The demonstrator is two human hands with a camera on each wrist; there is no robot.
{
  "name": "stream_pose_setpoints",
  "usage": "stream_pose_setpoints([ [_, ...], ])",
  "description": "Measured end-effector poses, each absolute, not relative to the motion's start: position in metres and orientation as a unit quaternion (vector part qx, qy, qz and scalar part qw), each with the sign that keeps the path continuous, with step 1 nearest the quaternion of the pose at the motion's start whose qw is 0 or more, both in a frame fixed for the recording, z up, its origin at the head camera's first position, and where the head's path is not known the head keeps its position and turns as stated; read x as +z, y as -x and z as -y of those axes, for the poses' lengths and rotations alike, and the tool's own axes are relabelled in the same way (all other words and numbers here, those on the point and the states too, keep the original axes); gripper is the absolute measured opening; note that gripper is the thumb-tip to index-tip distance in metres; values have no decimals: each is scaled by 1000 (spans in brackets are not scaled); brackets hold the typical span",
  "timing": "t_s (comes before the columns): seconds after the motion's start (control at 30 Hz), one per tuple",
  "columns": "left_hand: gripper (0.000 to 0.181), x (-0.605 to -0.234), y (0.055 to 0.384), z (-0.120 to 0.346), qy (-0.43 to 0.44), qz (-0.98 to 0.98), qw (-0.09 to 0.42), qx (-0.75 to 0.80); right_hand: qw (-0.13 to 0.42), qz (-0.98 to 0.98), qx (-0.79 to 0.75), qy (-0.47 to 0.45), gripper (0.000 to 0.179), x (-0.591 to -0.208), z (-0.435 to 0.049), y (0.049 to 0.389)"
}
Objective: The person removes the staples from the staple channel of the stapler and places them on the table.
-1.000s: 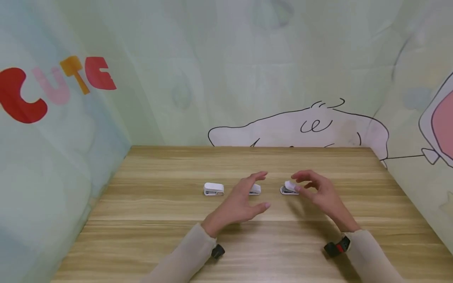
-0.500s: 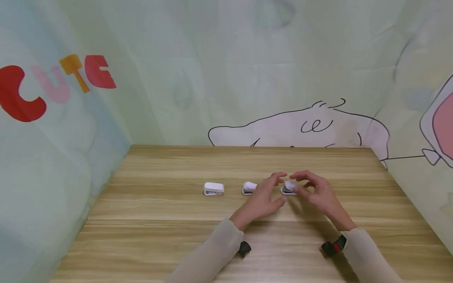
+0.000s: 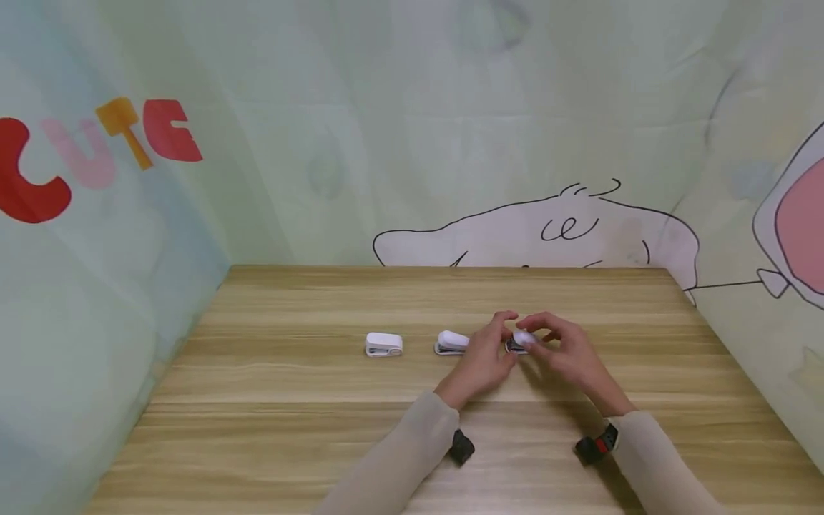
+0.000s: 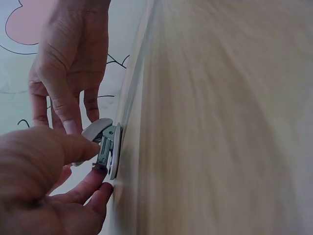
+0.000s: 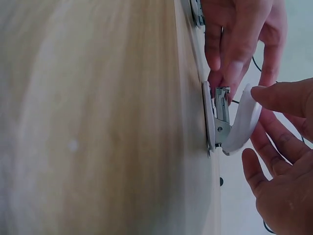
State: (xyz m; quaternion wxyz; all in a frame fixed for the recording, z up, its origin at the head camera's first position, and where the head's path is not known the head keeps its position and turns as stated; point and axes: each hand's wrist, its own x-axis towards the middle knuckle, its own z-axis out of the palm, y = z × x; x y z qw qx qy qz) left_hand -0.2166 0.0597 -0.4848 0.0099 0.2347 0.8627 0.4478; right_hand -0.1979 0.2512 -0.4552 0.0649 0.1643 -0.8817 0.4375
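The right hand pinches a small stapler; I can't tell if the left hand beside it grips.

Smooth plastic here on the stapler cover, softly shiny, and right beside, bare metal along the staple channel, catching the light! Over to the worktop: streaky wood grain, smooth, with a faint sheen; and on the backdrop, creased, matt, cloth-like sheeting, then plain matt fabric down the sleeves.
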Motion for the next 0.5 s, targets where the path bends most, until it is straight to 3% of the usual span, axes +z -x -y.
stream_pose_setpoints([
  [0.13,64,-473,211,-65,-219,-871,15,440,69,882,436,-166,25,-458,-250,199],
  [0.5,62,-479,214,-71,-203,-862,-47,463,63,893,416,-161,22,-457,-247,201],
])
